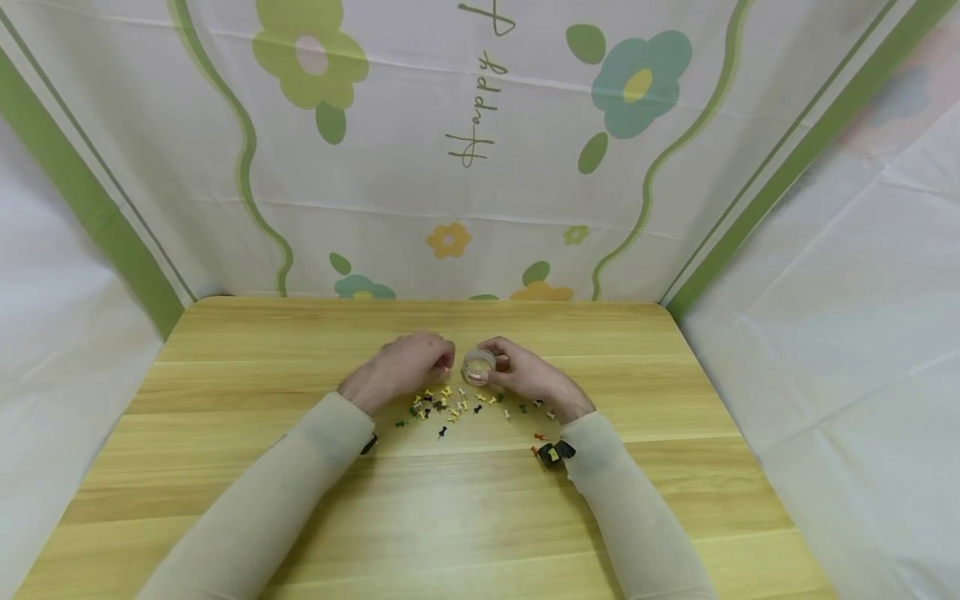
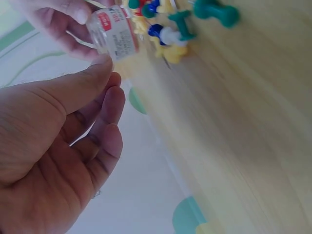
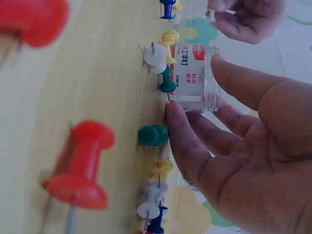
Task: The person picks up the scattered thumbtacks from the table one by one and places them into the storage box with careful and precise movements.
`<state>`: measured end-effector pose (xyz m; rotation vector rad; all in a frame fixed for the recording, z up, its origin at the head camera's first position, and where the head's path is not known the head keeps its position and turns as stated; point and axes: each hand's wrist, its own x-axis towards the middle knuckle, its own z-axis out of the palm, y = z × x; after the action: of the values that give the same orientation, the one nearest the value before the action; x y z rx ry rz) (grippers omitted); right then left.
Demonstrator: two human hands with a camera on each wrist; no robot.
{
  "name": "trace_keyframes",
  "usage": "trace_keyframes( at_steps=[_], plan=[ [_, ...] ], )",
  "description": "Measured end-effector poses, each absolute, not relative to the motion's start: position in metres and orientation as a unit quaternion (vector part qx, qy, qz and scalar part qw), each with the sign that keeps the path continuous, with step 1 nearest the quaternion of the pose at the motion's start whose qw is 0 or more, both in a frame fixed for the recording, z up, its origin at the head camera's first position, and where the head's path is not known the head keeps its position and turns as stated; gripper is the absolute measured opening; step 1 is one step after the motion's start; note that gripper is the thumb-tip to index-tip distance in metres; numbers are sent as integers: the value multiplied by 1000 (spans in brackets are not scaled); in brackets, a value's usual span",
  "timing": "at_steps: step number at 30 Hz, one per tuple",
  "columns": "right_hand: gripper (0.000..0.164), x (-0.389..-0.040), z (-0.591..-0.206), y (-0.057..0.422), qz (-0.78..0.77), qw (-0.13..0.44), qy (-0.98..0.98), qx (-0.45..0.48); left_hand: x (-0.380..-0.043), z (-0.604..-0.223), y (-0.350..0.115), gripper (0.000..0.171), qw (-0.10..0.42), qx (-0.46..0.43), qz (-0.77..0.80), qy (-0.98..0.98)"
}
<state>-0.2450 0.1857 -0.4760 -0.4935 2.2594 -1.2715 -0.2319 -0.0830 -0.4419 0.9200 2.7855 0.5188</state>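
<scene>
A small clear jar (image 3: 195, 73) with a red and white label stands upright on the wooden table, its mouth uncovered. My right hand (image 1: 528, 372) holds it from the right, thumb at the rim and fingers along its side. Just left of the jar is my left hand (image 1: 408, 364), thumb and fingertips together. In the right wrist view those fingertips pinch a small white push pin (image 3: 211, 15). Push pins in yellow, white, green and dark colours lie scattered on the near side of the jar, among them a yellow pin (image 1: 453, 415) and a green pin (image 2: 217, 12).
Red push pins (image 3: 87, 165) lie near my right wrist, beside a black wrist device (image 1: 555, 452). The wooden table (image 1: 450, 517) reaches back to a white cloth (image 1: 405, 167) printed with flowers. More white cloth hangs at both sides.
</scene>
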Motion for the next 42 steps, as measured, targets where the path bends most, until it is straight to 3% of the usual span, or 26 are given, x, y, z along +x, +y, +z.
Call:
trace_keyframes(
  at_steps=[18,24,42],
  plan=[
    [53,-243,-472,187,-454,245,836,-187,-241,-438,-49,15,70,298,190,933],
    [53,-245,-473,188,-447,243,840,-190,-246,-441,-43,11,68,303,179,934],
    [56,-245,-474,186,-453,251,836,-182,-237,-435,-61,11,65,315,154,934]
  ],
)
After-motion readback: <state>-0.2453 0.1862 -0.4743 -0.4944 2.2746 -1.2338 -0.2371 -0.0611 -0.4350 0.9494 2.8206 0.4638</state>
